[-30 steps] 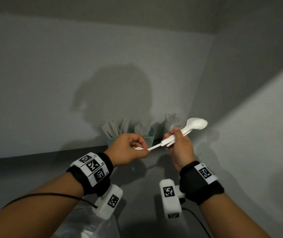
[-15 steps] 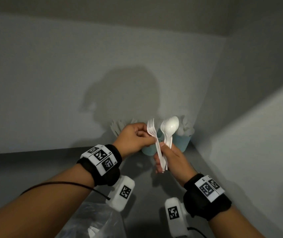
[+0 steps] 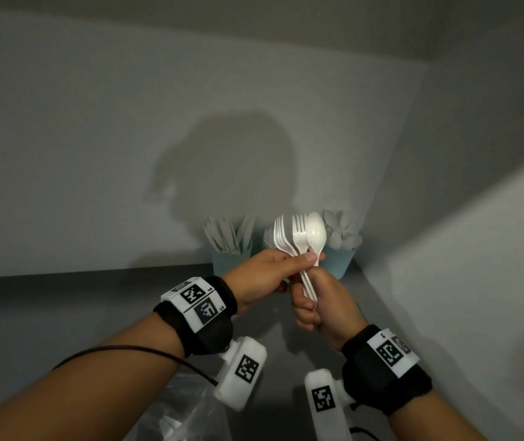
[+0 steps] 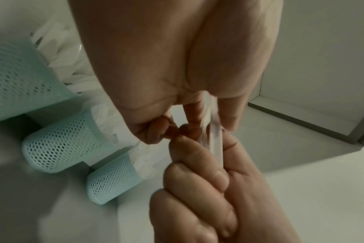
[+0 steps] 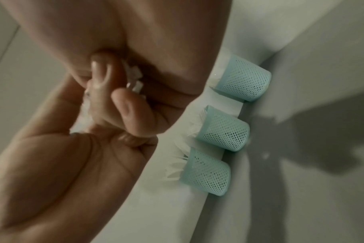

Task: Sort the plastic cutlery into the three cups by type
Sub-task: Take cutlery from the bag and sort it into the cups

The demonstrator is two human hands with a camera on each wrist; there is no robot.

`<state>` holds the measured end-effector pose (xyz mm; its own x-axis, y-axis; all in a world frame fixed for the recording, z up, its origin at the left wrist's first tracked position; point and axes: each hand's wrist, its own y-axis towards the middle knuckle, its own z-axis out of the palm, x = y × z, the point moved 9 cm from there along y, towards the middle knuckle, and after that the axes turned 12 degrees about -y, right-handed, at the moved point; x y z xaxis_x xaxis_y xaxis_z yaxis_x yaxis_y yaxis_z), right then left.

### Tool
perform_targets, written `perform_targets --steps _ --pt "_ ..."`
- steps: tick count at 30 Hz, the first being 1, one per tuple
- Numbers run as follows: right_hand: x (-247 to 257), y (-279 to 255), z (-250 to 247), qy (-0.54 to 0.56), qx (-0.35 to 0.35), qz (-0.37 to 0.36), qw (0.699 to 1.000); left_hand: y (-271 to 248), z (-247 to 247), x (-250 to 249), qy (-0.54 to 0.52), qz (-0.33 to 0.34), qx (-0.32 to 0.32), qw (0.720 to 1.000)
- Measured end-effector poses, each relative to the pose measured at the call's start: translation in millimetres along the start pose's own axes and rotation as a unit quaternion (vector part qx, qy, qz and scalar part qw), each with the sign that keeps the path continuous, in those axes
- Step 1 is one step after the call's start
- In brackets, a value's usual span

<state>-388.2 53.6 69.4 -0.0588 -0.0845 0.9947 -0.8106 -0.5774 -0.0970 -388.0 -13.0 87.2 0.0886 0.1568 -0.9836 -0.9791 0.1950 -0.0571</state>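
Desk [image 3: 63, 313], grey, carrying three mint mesh cups in a row at the back corner against the wall.
Left cup [image 3: 232, 261]: holding white knives, upright. Middle cup [image 5: 224, 133]: mostly hidden behind the hands in the head view, holding white cutlery. Right cup [image 3: 338, 261]: holding white spoons.
Clear plastic bag [image 3: 184, 415]: lying at the near edge, under the left forearm.
Change: half a second ago the left hand was gripping one fork apart from the bundle; now both hands are meeting on one upright bundle, raised in front of the cups.
Right hand [image 3: 324, 310]: fingers curling round the handles of the bundle.
Left hand [image 3: 264, 275]: thumb and fingers pinching the bundle just below the heads.
Forks [image 3: 286, 237]: several, tines up, fanning left.
Spoon [image 3: 315, 233]: one, bowl up, at the bundle's right.
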Motion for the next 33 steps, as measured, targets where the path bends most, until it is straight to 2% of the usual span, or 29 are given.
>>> perform_targets --steps 5,10,13,16,22,26,28,29,31,33 --pt "-4.6 0.3 -1.8 -0.054 -0.018 -0.01 0.998 1.2 -21.8 -1.0 -0.006 0.024 -0.068 0.997" --pt "-5.8 2.8 -1.2 -0.079 -0.009 -0.05 0.996 -1.0 -19.0 -2.7 -0.025 0.057 -0.057 0.996" --pt "-2.4 4.2 -8.2 -0.103 -0.031 -0.066 0.992 -1.1 -19.7 -3.7 -0.025 0.071 -0.061 0.995" --pt "-6.3 4.6 -23.4 -0.131 -0.086 -0.047 0.987 1.8 -21.3 -2.6 -0.014 0.064 -0.058 0.996" --pt "-21.8 7.1 -30.0 -0.11 -0.071 -0.007 0.991 7.3 -27.8 -1.0 0.034 0.053 -0.037 0.997" --pt "-20.4 9.5 -42.0 -0.064 -0.108 -0.012 0.992 13.1 -39.6 3.8 0.047 0.04 -0.044 0.997" --pt "-22.4 11.8 -47.6 -0.024 -0.118 -0.006 0.993 18.0 -49.1 -2.9 0.044 0.06 -0.078 0.994" --pt "-22.5 13.1 -50.4 -0.009 -0.124 -0.001 0.992 21.4 -58.1 -10.0 0.04 0.08 -0.117 0.989" --pt "-22.5 13.2 -54.1 0.013 -0.134 0.008 0.991 27.4 -80.0 -25.5 0.056 0.117 -0.21 0.969" --pt "-21.5 15.3 -54.7 0.049 -0.122 0.011 0.991 39.9 -94.4 -38.0 0.119 0.132 -0.271 0.946"
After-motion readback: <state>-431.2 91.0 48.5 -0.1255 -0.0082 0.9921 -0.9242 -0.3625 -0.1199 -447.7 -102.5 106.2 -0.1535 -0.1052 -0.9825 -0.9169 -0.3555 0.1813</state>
